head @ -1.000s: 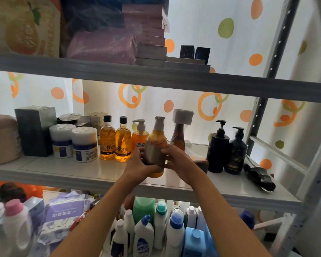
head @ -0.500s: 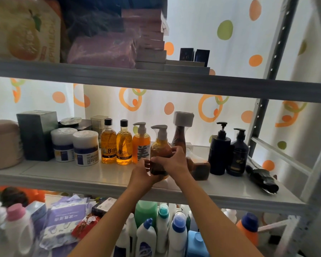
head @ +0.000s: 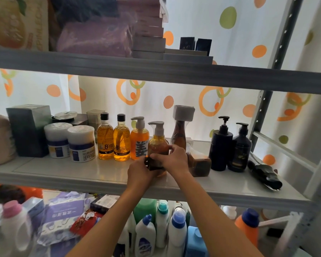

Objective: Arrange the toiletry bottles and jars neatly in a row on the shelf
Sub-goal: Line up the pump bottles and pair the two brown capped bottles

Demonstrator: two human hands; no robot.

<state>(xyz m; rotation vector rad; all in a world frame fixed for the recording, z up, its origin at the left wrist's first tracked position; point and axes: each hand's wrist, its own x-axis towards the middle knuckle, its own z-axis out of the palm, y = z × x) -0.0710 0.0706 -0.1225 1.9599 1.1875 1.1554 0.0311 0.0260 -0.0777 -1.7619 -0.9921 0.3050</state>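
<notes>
Fingers of the left hand (head: 140,170) and right hand (head: 174,160) curl round the lower body of a clear amber pump bottle (head: 157,143), upright on the glossy white shelf (head: 82,173). Beside it: one orange pump bottle (head: 139,141), two black-capped amber bottles (head: 113,140), two white jars (head: 69,142).
</notes>
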